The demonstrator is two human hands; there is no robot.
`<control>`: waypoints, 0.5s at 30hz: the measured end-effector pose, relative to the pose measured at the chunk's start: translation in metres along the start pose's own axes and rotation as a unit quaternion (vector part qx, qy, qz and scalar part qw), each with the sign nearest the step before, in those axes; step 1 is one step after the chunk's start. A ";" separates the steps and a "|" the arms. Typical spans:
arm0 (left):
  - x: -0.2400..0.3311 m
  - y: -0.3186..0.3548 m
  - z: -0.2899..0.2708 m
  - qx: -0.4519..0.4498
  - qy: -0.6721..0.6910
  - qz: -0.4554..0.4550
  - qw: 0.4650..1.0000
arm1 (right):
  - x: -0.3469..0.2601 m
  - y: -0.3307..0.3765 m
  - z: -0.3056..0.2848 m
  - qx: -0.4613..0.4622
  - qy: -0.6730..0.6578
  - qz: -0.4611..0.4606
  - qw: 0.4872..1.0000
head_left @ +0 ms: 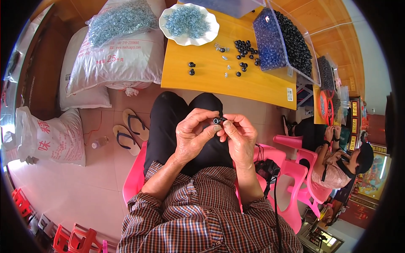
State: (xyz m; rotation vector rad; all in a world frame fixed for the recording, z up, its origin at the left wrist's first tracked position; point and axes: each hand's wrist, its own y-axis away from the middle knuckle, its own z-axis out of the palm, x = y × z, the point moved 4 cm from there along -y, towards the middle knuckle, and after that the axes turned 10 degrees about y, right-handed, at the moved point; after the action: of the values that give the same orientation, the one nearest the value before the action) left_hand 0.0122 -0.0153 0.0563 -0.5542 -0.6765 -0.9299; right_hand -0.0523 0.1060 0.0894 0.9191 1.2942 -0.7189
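Both hands (217, 135) pinching black ring (218, 121), above lap

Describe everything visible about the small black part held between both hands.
The small black ring-shaped part looks like dark rubber or plastic, with a pale metallic centre facing the camera. It is held up above the person's lap, in front of the orange table, pinched between the fingertips of the left hand and the right hand. Most of its body is hidden by the fingers, so finer detail cannot be told.
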 end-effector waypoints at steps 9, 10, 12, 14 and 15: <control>-0.027 0.002 -0.007 0.053 0.326 -0.162 0.930 | -0.004 0.003 0.004 0.003 0.006 -0.009 1.000; -0.027 0.002 -0.008 0.053 0.326 -0.162 0.930 | -0.005 0.003 0.005 -0.004 0.010 -0.017 1.000; -0.029 0.002 -0.008 0.056 0.339 -0.175 0.923 | -0.004 0.003 0.004 -0.006 0.015 -0.022 1.000; -0.029 0.002 -0.008 0.053 0.335 -0.175 0.924 | -0.004 0.002 0.005 -0.008 0.020 -0.026 0.999; -0.030 0.003 -0.008 0.051 0.332 -0.175 0.926 | -0.006 0.002 0.006 -0.008 0.030 -0.033 0.999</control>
State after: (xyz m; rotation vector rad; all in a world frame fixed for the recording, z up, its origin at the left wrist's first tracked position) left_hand 0.0042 -0.0039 0.0287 0.0013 -0.2012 -1.3197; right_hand -0.0484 0.1014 0.0955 0.8932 1.3872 -0.7363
